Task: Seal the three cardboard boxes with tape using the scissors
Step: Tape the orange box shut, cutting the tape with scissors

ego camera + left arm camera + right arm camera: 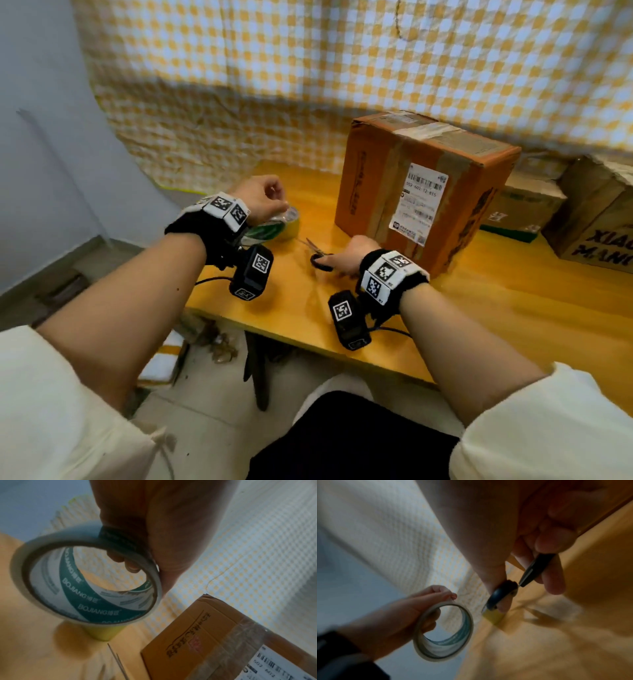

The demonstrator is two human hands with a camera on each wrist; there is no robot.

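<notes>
Left hand (260, 198) grips tape roll (85, 577), fingers through its core; right hand (352, 258) holds scissors (320, 258) by black handles, on table (513, 308) beside box (421, 192).

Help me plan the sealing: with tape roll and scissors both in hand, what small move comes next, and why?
Probably carry the tape roll in the left hand over to the orange box and find the tape's free end. No strip is pulled out yet, so the scissors gripped by the right hand have nothing to cut.
</notes>
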